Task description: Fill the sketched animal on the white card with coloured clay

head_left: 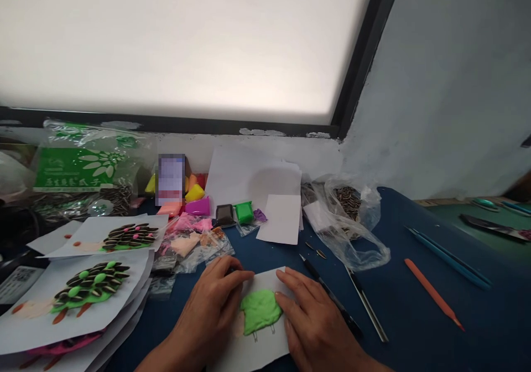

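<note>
A sheet of white paper [265,355] lies in front of me with a lumpy patch of light green clay [259,312] pressed on it. Two small drawn legs show under the clay, and a pale peach patch [239,325] sits at its left. My left hand [211,300] rests on the paper's left side, its index finger stretched above the clay and its thumb near the clay's left edge; some fingers are bent and partly hidden. On the right side, my right hand [309,316] lies with fingers stretched out, fingertips touching the clay's right edge and the paper.
Finished clay-and-seed hedgehog pictures [91,289] are stacked at the left. Clay packets [199,206], a phone [171,179] and a seed bag [78,167] stand behind. Right of my hands lie a black pen [327,289], a silver rod [367,305], an orange tool [433,293], blue tweezers [450,258] and another seed bag [348,206].
</note>
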Demonstrator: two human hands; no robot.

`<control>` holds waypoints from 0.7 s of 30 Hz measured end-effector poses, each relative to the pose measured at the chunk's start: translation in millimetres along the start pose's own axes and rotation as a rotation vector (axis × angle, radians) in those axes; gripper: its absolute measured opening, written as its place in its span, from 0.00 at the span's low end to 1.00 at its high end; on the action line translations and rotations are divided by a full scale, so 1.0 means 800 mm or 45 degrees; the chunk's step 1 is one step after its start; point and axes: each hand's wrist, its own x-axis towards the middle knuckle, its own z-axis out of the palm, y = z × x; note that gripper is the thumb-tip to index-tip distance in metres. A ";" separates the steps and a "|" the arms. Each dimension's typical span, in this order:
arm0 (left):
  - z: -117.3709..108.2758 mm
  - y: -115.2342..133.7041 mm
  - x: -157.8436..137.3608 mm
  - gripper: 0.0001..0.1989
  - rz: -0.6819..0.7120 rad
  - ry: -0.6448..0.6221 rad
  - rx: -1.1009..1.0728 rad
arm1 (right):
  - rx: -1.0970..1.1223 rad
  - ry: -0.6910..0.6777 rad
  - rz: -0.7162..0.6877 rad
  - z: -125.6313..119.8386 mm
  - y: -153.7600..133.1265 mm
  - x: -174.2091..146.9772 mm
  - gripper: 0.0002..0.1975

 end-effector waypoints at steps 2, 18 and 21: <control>-0.004 0.004 0.000 0.15 -0.008 0.000 -0.041 | 0.000 -0.010 0.013 -0.005 0.000 0.003 0.18; -0.026 0.029 0.010 0.49 -0.110 -0.675 0.020 | -0.008 -0.229 -0.051 -0.032 -0.007 0.016 0.16; -0.029 0.028 0.009 0.47 -0.035 -0.659 0.047 | 0.004 -0.271 -0.036 -0.039 -0.010 0.019 0.16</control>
